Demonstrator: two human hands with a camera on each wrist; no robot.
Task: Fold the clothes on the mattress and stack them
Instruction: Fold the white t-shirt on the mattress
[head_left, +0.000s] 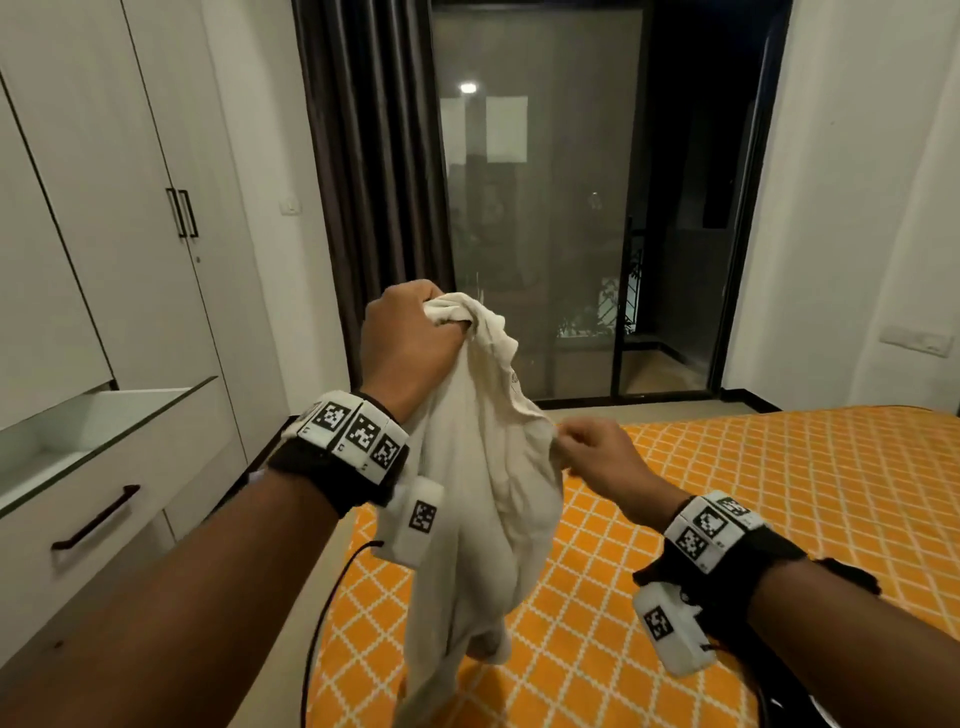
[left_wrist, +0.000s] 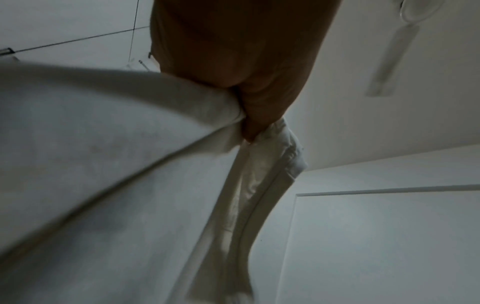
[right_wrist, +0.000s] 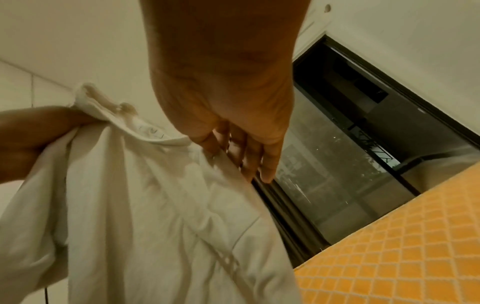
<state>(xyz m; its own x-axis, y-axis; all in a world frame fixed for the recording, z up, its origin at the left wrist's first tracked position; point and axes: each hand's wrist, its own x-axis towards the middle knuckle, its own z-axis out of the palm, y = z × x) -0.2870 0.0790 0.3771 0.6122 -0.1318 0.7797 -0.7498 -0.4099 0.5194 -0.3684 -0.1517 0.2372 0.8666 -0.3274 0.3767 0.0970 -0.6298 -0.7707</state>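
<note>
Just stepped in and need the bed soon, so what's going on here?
A person is sorting laundry. Their left hand grips a bunched white shirt up in the air, and the right hand pinches its edge lower down. It hangs unfolded over the orange mattress; no folded stack is in view.

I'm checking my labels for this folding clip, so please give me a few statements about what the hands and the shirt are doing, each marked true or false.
1. The left hand grips a bunched part of the white shirt. True.
2. The shirt lies flat on the mattress. False: it hangs in the air above the orange mattress edge.
3. The right hand pinches the shirt's edge, lower than the left hand. True.
4. The mattress cover is plain blue. False: it is orange with a white diamond pattern.
5. The wardrobe drawer is shut. False: it stands pulled open.
</note>
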